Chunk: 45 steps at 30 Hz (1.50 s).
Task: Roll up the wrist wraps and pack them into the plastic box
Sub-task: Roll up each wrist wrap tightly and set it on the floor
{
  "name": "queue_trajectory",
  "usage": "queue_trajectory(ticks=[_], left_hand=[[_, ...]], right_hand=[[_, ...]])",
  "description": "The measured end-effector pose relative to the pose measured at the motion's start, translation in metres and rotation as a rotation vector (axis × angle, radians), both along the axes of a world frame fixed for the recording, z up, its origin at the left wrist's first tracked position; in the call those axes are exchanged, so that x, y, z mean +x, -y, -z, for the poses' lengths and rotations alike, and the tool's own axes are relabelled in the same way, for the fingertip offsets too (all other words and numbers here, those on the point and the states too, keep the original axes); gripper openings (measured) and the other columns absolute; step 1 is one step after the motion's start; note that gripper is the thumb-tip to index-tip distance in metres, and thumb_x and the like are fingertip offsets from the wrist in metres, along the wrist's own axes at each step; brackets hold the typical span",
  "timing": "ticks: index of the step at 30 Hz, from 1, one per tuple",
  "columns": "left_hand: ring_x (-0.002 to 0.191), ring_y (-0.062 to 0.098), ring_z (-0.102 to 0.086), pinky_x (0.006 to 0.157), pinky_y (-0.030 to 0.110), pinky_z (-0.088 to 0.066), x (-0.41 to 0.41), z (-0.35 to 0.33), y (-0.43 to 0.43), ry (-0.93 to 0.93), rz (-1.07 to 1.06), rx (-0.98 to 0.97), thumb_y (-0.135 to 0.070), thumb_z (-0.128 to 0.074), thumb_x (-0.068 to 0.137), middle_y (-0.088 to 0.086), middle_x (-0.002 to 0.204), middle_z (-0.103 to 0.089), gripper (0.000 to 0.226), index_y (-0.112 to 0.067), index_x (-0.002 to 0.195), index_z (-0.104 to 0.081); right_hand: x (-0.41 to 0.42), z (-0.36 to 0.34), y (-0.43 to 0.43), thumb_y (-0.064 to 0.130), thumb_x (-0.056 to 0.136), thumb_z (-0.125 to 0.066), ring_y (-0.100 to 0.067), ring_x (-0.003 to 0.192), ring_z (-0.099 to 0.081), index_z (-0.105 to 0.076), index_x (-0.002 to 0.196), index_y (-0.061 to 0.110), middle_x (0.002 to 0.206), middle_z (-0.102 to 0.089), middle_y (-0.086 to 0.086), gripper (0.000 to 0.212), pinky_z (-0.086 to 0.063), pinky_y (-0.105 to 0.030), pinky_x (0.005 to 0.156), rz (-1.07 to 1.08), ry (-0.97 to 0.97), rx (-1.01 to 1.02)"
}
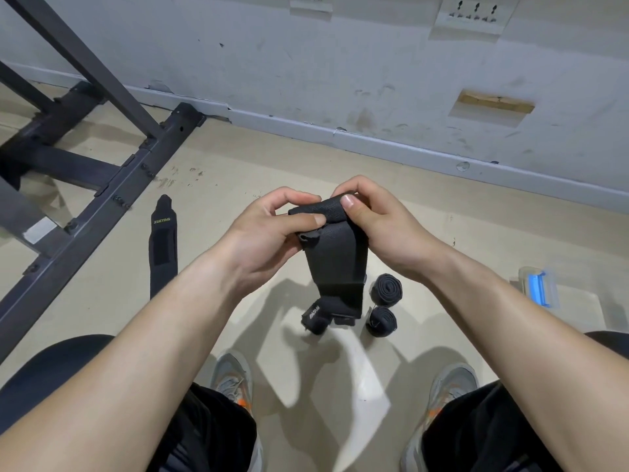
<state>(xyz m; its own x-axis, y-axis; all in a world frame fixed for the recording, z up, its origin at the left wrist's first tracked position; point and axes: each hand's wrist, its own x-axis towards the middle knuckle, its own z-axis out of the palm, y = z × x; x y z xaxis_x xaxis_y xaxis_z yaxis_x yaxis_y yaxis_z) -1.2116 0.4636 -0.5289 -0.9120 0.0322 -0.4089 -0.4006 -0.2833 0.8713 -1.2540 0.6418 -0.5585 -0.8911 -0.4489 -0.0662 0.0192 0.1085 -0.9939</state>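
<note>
At the far left a dark metal frame [85,158] stands on the beige floor [238,158]. Just right of it a flat wrap [162,247], black and marked XUETING, lies unrolled on the floor. The person sits with both forearms stretched forward. Their left hand [269,233] curls round the top end of the held wrap [335,257], thumb pressed on its folded edge and fingers behind it. The right hand [377,223] pinches the same folded end from the other side, thumb on top and fingers tucked over the far edge. The rest of this wrap hangs down between the hands, above the floor; whether the labelled piece at its lower tip belongs to it, I cannot tell. Just right of the hanging end the far rolled wrap [388,287] and the near rolled wrap [381,321] sit on the floor, touching. Well apart to the right, the clear plastic box [539,287] with its blue clasp rests on the floor, partly hidden by the right forearm.
</note>
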Motion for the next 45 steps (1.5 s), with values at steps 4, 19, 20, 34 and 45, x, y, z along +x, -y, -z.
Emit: queue_trajectory(ticks=[4, 19, 20, 34, 45], left_hand=[[0.076, 0.017, -0.065, 0.077, 0.026, -0.056, -0.001, 0.002, 0.0, -0.019, 0.103, -0.091, -0.003, -0.065, 0.095, 0.005, 0.086, -0.067, 0.014, -0.011, 0.106, -0.064], [0.081, 0.029, -0.068, 0.08, 0.039, -0.052, -0.002, 0.007, -0.003, -0.078, -0.036, -0.164, 0.0, -0.073, 0.088, 0.013, 0.09, -0.073, 0.024, -0.009, 0.11, -0.069], [0.082, 0.029, -0.068, 0.082, 0.04, -0.052, -0.002, 0.008, -0.003, -0.082, -0.045, -0.173, 0.002, -0.074, 0.087, 0.013, 0.089, -0.074, 0.026, -0.009, 0.11, -0.07], [0.09, 0.024, -0.074, 0.084, 0.042, -0.061, 0.002, 0.015, -0.019, -0.1, 0.077, -0.42, -0.06, -0.057, 0.091, 0.01, 0.099, -0.076, 0.056, -0.008, 0.111, -0.067], [0.063, 0.0, -0.061, 0.062, 0.015, -0.047, 0.004, 0.018, -0.013, -0.303, 0.049, -0.494, -0.003, -0.069, 0.094, -0.015, 0.066, -0.068, 0.015, -0.008, 0.108, -0.064]], right_hand=[[0.004, 0.001, 0.002, 0.027, 0.096, -0.049, -0.019, 0.083, -0.054, -0.059, 0.101, 0.022, 0.088, -0.061, -0.007, 0.012, -0.043, -0.037, 0.078, 0.061, -0.047, -0.031], [0.002, 0.002, 0.002, 0.018, 0.105, -0.054, -0.011, 0.075, -0.063, -0.058, 0.101, 0.016, 0.076, -0.064, 0.007, 0.006, -0.048, -0.033, 0.08, 0.058, 0.218, -0.104], [0.003, 0.003, 0.002, 0.027, 0.106, -0.051, -0.007, 0.074, -0.062, -0.057, 0.099, 0.017, 0.076, -0.064, 0.011, 0.013, -0.048, -0.031, 0.079, 0.026, 0.205, -0.043], [0.007, 0.01, 0.009, 0.051, 0.094, -0.045, -0.022, 0.093, -0.067, -0.06, 0.098, 0.019, 0.099, -0.07, -0.005, 0.035, -0.054, -0.052, 0.096, 0.147, 0.109, 0.07], [-0.003, 0.002, 0.0, 0.06, 0.096, -0.04, -0.009, 0.083, -0.061, -0.064, 0.083, 0.027, 0.081, -0.066, 0.015, 0.043, -0.045, -0.034, 0.082, 0.027, 0.124, 0.156]])
